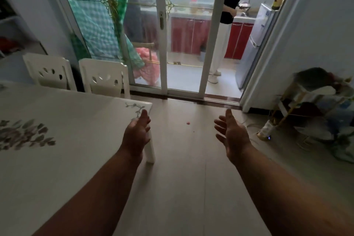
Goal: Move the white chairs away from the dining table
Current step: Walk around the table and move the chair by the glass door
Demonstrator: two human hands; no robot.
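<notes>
Two white chairs stand side by side at the far side of the dining table [72, 120], their carved backs rising above its far edge: one chair [49, 72] at the left, the other [104, 78] to its right near the glass door. The table is white with flower prints and fills the left of the view. My left hand [137, 135] is stretched forward beside the table's near right corner, fingers apart, holding nothing. My right hand [232, 133] reaches out over the floor, palm turned inward, also empty. Both hands are well short of the chairs.
A sliding glass door [162, 44] is straight ahead, with a person in a black top standing in the kitchen behind it. A cluttered wire rack [316, 105] with cables and a bottle sits at the right wall. Light wood floor [187, 168] runs between table and rack.
</notes>
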